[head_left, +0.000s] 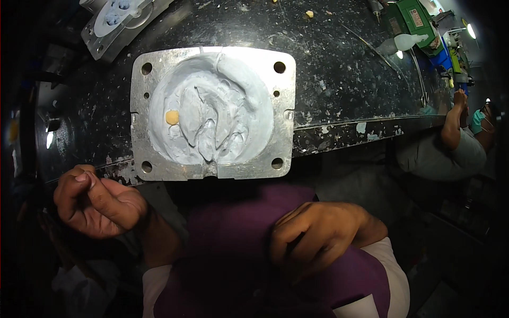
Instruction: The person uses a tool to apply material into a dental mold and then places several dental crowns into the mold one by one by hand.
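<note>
A silver metal mould flask (212, 170) lies at the front edge of the dark bench, filled with grey-white plaster (185, 79) that has an uneven, ridged hollow in its middle. On the plaster's left side sits a small yellow lump (172, 117). Below the flask's left corner, my left hand (101, 204) is raised with its fingers curled and the thumb pressed against them; anything in that pinch is too small to see. My right hand (323, 233) hangs before the purple apron, its fingers bent inward and their tips hidden. Neither hand touches the flask.
Another metal flask (101, 46) with plaster and blue spots stands at the far left. A green machine (416, 24), a whitish bulb-shaped thing (403, 43) and a thin rod are at the far right. Beyond the bench's right end sits another person (442, 151). Crumbs and plaster specks dot the bench.
</note>
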Action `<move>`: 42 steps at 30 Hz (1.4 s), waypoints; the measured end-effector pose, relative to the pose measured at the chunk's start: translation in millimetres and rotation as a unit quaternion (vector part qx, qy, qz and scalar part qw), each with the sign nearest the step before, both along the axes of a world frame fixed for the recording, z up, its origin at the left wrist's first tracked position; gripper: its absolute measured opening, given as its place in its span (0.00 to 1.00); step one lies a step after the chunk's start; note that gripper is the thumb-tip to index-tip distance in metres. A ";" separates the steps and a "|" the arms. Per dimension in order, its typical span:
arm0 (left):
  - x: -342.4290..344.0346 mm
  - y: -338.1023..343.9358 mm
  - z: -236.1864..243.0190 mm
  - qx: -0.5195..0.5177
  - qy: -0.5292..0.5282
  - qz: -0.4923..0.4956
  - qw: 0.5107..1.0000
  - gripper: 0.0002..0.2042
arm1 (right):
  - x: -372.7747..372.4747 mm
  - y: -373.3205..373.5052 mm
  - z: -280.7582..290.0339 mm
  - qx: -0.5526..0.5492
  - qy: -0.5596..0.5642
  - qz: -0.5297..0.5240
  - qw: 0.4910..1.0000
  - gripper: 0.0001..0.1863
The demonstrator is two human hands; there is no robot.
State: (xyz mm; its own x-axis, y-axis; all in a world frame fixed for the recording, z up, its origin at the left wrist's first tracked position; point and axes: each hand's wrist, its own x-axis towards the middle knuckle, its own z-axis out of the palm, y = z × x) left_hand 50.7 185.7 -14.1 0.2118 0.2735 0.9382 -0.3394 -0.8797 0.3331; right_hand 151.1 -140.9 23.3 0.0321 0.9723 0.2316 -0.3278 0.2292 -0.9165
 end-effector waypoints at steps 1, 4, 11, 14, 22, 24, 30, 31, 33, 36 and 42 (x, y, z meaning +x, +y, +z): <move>0.1 -1.4 0.8 -0.002 0.006 -0.003 1.000 0.08 | -1.1 -0.1 1.1 0.005 -0.001 -0.014 1.000 0.04; 1.5 -10.0 3.4 -0.054 0.023 0.017 0.998 0.09 | -2.0 -0.1 6.3 -0.001 0.017 -0.052 0.999 0.06; 13.7 -17.1 23.7 -0.117 0.171 -0.089 0.974 0.32 | 17.8 -9.5 22.2 0.013 0.018 -0.162 0.986 0.10; 25.5 -9.3 42.4 -0.097 0.288 -0.229 0.925 0.54 | 24.9 -12.0 26.0 0.006 -0.023 -0.222 0.975 0.08; 52.3 -8.4 65.2 -0.013 0.411 -0.323 0.852 0.58 | 43.5 -10.3 45.2 -0.053 0.016 -0.390 0.919 0.11; 40.5 -17.8 64.9 -0.020 0.420 -0.261 0.869 0.55 | 47.9 -7.1 51.6 -0.041 0.009 -0.388 0.921 0.08; 6.6 -57.1 43.6 -0.004 0.393 -0.124 0.911 0.61 | 64.1 14.1 59.9 -0.051 -0.146 -0.389 0.908 0.08; 2.1 -59.5 43.2 0.001 0.404 -0.109 0.908 0.62 | 64.1 18.4 60.5 -0.062 -0.209 -0.408 0.886 0.09; -3.8 -61.6 43.7 -0.041 0.392 -0.129 0.910 0.63 | 65.8 27.0 62.2 -0.108 -0.184 -0.409 0.887 0.08; -6.5 -59.0 44.2 -0.066 0.438 -0.122 0.889 0.66 | 67.1 44.1 59.2 -0.092 -0.180 -0.408 0.890 0.07; -1.1 -50.3 40.3 -0.110 0.384 -0.188 0.897 0.64 | 74.0 71.9 63.9 -0.052 -0.299 -0.342 0.889 0.08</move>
